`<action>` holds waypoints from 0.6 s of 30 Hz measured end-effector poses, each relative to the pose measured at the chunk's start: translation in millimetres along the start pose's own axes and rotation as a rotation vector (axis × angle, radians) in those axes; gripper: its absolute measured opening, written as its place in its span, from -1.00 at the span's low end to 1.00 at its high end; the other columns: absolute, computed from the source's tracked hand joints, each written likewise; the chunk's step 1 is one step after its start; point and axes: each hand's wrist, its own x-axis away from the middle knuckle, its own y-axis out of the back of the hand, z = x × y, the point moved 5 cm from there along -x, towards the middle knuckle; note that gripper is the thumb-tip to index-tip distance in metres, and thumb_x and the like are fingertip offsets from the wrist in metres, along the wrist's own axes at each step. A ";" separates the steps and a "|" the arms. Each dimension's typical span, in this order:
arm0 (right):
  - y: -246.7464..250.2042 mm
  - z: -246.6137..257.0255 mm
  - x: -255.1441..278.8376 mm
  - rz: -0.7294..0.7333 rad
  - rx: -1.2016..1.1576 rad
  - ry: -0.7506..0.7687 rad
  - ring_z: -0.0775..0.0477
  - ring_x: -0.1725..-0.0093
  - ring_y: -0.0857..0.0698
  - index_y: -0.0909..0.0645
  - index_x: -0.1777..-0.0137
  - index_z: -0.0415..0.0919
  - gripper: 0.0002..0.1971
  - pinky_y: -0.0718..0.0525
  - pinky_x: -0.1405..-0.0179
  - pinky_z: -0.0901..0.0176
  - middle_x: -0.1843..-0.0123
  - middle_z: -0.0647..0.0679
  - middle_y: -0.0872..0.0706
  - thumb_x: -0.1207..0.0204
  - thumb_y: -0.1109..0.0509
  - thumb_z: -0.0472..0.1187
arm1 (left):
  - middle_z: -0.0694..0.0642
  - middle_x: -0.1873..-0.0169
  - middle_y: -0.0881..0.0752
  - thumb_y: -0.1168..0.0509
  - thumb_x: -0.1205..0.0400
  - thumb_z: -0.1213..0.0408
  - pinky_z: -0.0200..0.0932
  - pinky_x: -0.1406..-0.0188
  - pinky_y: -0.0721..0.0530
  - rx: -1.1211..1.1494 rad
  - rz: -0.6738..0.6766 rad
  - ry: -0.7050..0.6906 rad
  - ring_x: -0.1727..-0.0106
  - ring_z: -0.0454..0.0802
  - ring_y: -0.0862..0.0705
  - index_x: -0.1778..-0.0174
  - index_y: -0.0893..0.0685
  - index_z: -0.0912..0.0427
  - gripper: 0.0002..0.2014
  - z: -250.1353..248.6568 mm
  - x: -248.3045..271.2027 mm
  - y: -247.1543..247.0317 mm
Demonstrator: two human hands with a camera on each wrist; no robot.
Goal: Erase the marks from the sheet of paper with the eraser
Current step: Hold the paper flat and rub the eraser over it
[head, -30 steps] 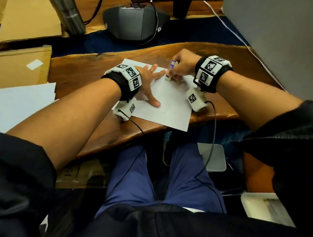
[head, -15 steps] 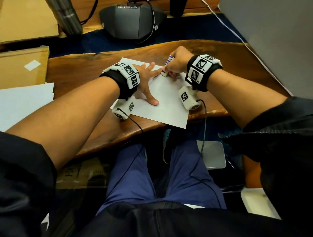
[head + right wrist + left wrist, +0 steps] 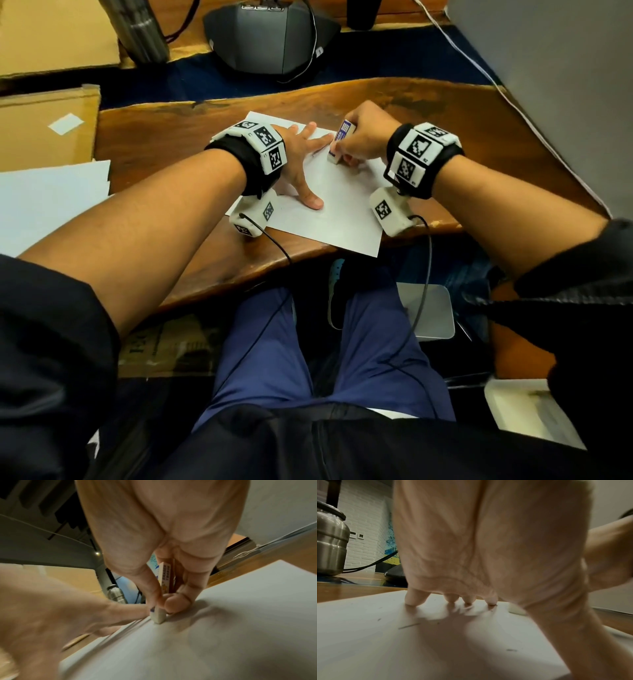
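While the left hand lies flat with fingers spread on the sheet of paper at centre frame, the right hand pinches the eraser upright, tip on the sheet's upper part. The paper looks thin and prone to creasing, so pin it close to the rubbing; the small, firm eraser is best held low on its sleeve

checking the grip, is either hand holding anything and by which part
The right hand pinches the white block eraser by its printed paper sleeve, just above the bare tip. The left hand holds nothing; it presses flat on the white paper sheet.
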 end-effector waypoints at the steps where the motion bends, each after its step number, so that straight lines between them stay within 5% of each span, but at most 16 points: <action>1: -4.3 -2.5 5.2 0.030 0.016 0.012 0.04 0.18 -0.81 -0.72 -0.09 -0.20 -0.79 -0.80 0.18 0.20 0.13 -0.07 -0.81 -0.51 -0.56 -0.15 | -0.05 -0.69 0.38 -0.44 0.08 -0.52 0.43 -0.61 0.00 -0.007 -0.003 -0.001 -0.72 0.17 0.23 -0.63 0.38 -0.33 0.48 -0.4 0.0 0.4; 5: -8.2 -0.2 12.1 0.113 0.054 0.027 0.05 0.19 -0.80 -0.73 -0.07 -0.20 -0.80 -0.78 0.16 0.22 0.13 -0.06 -0.81 -0.50 -0.57 -0.17 | -0.06 -0.68 0.39 -0.44 0.06 -0.51 0.41 -0.62 0.02 -0.012 0.002 0.009 -0.72 0.15 0.24 -0.64 0.36 -0.30 0.47 -0.9 2.7 1.0; 10: 4.4 8.3 0.8 -0.033 0.018 -0.027 -0.08 0.07 -0.84 -0.76 -0.08 -0.24 -0.72 -0.82 -0.05 -0.02 0.07 -0.11 -0.84 -0.44 -0.62 -0.13 | -0.04 -0.69 0.36 -0.44 0.04 -0.49 0.41 -0.62 0.01 -0.008 -0.007 0.016 -0.72 0.16 0.22 -0.65 0.34 -0.31 0.45 -3.0 7.8 2.2; 18: -18.6 4.3 25.0 0.115 0.111 0.054 0.02 0.11 -0.78 -0.73 -0.16 -0.21 -0.72 -0.77 0.08 0.17 0.01 -0.08 -0.81 -0.49 -0.57 -0.13 | -0.03 -0.69 0.36 -0.47 -0.04 -0.47 0.41 -0.62 0.03 0.011 -0.030 0.004 -0.72 0.17 0.22 -0.65 0.35 -0.28 0.42 -5.2 9.9 1.6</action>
